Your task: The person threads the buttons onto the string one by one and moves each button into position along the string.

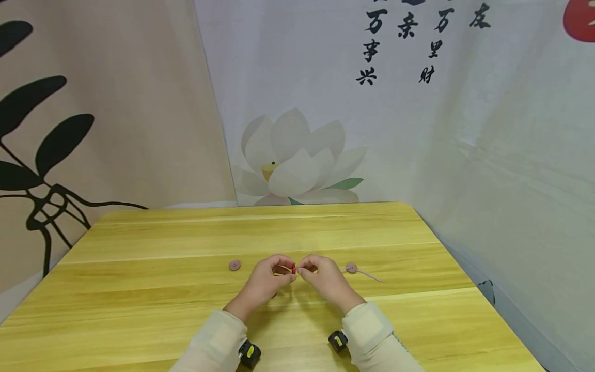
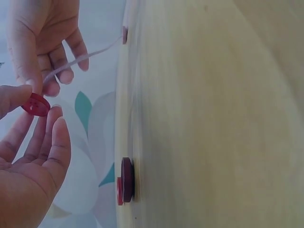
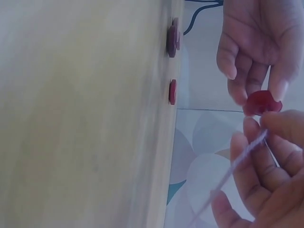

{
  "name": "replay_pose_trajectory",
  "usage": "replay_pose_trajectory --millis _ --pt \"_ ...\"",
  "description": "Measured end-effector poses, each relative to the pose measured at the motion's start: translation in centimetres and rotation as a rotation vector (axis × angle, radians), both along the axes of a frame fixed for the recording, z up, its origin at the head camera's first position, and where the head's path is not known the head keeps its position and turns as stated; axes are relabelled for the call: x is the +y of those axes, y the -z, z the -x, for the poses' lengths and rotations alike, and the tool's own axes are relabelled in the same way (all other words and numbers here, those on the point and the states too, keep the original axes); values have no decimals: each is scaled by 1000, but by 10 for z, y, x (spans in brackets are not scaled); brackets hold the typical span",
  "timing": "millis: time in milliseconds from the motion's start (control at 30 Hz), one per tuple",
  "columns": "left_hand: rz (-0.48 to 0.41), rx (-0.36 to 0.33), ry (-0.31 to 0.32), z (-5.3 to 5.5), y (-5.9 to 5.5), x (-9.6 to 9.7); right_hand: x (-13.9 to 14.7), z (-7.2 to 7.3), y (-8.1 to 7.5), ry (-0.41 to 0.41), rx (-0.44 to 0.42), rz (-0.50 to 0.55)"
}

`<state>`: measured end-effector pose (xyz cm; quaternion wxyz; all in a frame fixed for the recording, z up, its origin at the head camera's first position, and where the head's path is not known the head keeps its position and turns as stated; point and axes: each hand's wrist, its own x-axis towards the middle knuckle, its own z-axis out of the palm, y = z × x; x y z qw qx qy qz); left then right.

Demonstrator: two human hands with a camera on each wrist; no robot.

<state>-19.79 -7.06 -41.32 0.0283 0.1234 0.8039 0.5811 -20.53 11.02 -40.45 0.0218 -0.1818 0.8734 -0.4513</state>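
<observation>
Over the middle of the table, my left hand pinches a red button by its edge between thumb and fingertips. The button stands tilted, its holes showing in the left wrist view. My right hand faces it and pinches a pale string close to the button's face. I cannot tell whether the string's tip is in a hole. From the right hand the string runs down to a pinkish-brown button lying on the table at right, and a loose tail extends past that button.
Another pinkish-brown button lies on the wooden table, left of my hands. In the left wrist view, a dark button and a red button overlap low on the tabletop. A printed cloth hangs behind the table.
</observation>
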Motion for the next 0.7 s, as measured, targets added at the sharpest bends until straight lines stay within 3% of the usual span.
replay_pose_trajectory --millis 400,700 --pt "1 30 10 1 1 -1 -4 2 1 28 12 -2" --pt "-16 6 -6 1 -1 -1 -5 2 3 39 22 20"
